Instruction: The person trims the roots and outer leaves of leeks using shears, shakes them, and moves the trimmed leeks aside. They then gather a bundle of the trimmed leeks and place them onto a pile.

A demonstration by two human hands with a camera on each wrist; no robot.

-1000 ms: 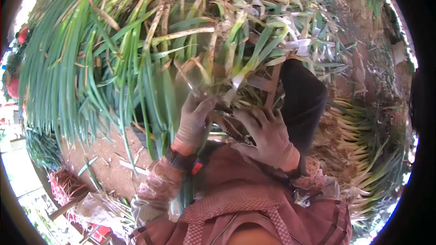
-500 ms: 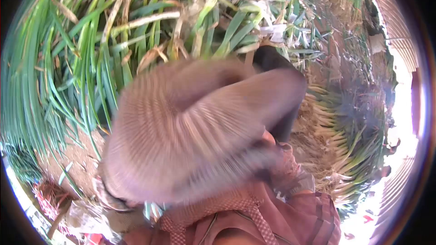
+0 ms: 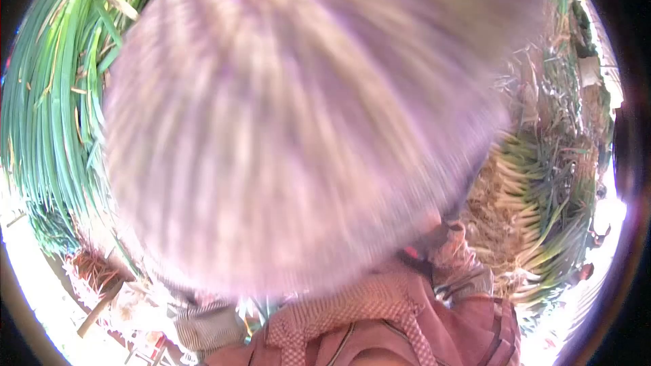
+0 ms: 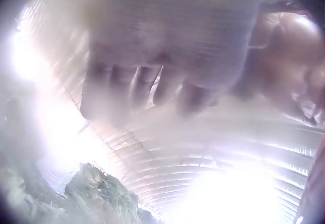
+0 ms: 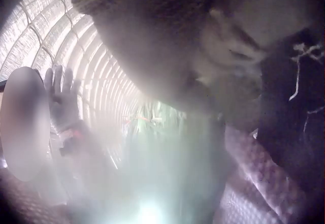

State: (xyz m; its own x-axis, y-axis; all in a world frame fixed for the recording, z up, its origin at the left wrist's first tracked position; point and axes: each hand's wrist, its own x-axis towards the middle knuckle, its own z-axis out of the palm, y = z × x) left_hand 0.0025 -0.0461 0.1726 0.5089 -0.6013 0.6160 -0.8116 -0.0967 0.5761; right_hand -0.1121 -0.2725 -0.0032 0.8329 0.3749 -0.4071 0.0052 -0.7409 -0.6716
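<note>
Head view: green onions [image 3: 51, 108] fan down between nine and ten o'clock, and another row [image 3: 525, 213] lies between three and four, with tangled roots [image 3: 491, 213] on its inner side. Whatever lies at the centre is hidden by the left hand [image 3: 298, 129], gloved, blurred and raised so close to the lens that it fills most of the frame. Its fingers are extended and grip nothing; in the right wrist view it shows at nine o'clock, just beside the head [image 5: 25, 125]. The right hand [image 5: 157, 51] looms dark near twelve o'clock there; whether it grasps anything I cannot tell.

I'd judge the first danger to be the raised glove: it could knock the head camera askew. If it also blocks the person's sight, the right hand, working unseen, could crush or tear leaves. The right sleeve [image 3: 468, 257], between four and five o'clock, sits near the row; an elbow swung outward could scatter those stems.
</note>
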